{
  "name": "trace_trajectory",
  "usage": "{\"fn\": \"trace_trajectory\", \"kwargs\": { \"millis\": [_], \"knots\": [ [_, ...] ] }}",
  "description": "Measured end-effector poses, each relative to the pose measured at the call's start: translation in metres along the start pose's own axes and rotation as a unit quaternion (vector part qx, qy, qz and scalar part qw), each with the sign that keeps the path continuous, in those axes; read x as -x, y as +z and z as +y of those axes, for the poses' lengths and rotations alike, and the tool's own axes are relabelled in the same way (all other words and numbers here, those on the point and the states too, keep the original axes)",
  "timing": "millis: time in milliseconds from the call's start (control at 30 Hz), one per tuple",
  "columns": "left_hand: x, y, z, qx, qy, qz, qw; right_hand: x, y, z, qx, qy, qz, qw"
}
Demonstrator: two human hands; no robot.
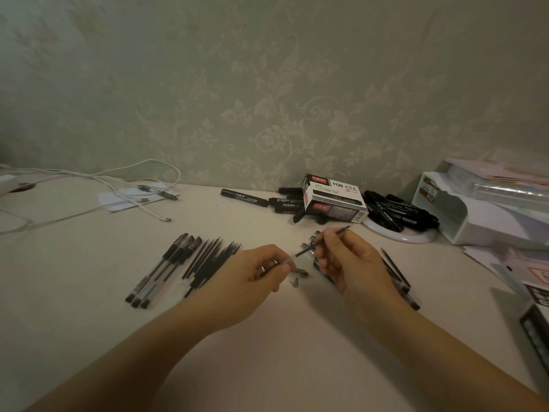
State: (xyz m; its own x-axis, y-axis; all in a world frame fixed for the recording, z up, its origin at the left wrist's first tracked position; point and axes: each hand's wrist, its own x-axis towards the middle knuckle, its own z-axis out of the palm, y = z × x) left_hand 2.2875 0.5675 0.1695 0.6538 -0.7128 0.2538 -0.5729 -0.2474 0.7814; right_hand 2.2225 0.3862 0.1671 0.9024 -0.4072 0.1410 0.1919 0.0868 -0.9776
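Forearms enter from 6 o'clock over the tabletop (267, 361). With a narrow grip the left hand (252, 278) pinches a clear pen barrel (292, 257) at centre; the right hand (347, 260) pinches the refill (341, 230), pointing toward 1 o'clock. Seemingly mid-insertion; next, slide it straight home, keeping both aligned.

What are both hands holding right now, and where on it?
One gel pen between both: left hand pinches its clear barrel end, right hand pinches near the tip.
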Motion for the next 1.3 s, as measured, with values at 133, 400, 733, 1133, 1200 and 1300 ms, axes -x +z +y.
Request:
{"fn": "trace_trajectory", "kwargs": {
  "millis": [133,400,733,1133,1200,1300],
  "knots": [
    [0.0,0.002,0.001,0.002,0.01,0.002,1.0,0.007,0.006,0.004,0.124,-0.045,-0.078,0.988],
    [-0.003,-0.001,-0.003,0.013,0.012,0.034,0.999,0.009,0.003,0.009,0.309,-0.105,-0.095,0.941],
    [-0.002,-0.001,-0.009,-0.043,0.023,0.03,0.998,0.009,-0.003,0.017,0.522,-0.201,-0.123,0.82],
    [0.0,0.0,-0.008,-0.08,0.05,0.017,0.995,0.009,0.004,0.011,0.187,-0.089,-0.108,0.972],
    [0.001,0.0,-0.007,-0.082,0.048,0.015,0.995,0.009,0.004,0.011,0.192,-0.089,-0.114,0.971],
    [0.001,0.0,-0.005,-0.088,0.038,0.013,0.995,0.01,0.004,0.009,0.19,-0.085,-0.119,0.971]
  ]
}}
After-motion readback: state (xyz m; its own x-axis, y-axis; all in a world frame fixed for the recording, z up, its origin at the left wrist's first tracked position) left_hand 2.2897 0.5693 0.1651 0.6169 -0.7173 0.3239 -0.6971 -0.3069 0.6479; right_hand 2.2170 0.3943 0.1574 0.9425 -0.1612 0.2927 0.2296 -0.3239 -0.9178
